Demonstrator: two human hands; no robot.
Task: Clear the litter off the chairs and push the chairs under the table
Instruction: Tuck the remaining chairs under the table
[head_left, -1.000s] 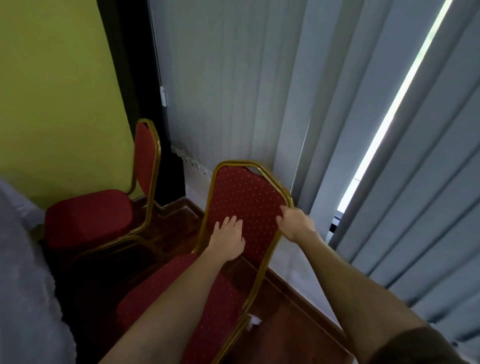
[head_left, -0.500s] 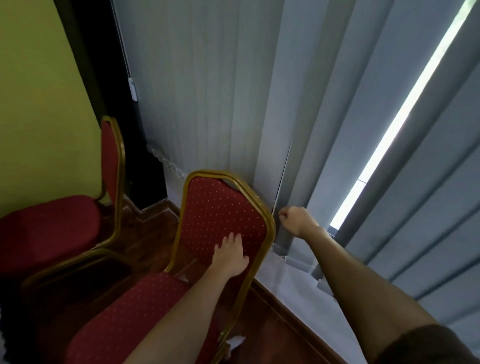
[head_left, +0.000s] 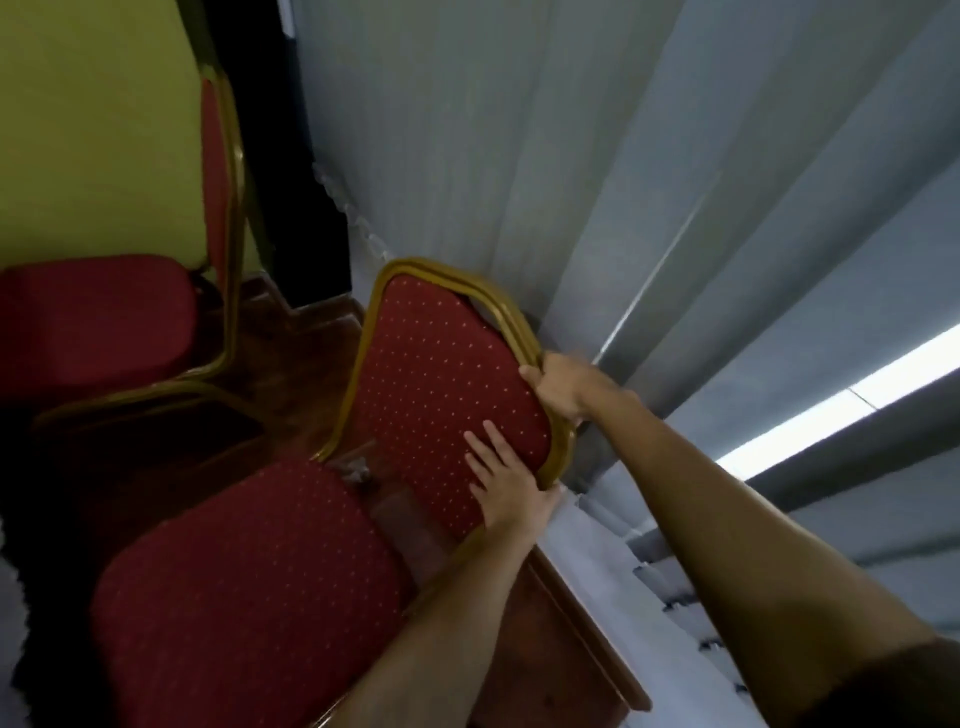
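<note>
Here the near chair (head_left: 441, 379) stands close against the blinds (head_left: 519, 156) on the right — the right hand (head_left: 563, 387) is closed round its gold frame, the left hand (head_left: 506, 488) spread flat on the backrest, seemingly to steer it.

The person is showing two bare hands, the left hand (head_left: 506, 491) and the right hand (head_left: 563, 387), with both forearms uncovered and nothing showing on the wrists or fingers. A dark brownish short sleeve (head_left: 904, 686) is covering the right upper arm at the lower right corner.
</note>
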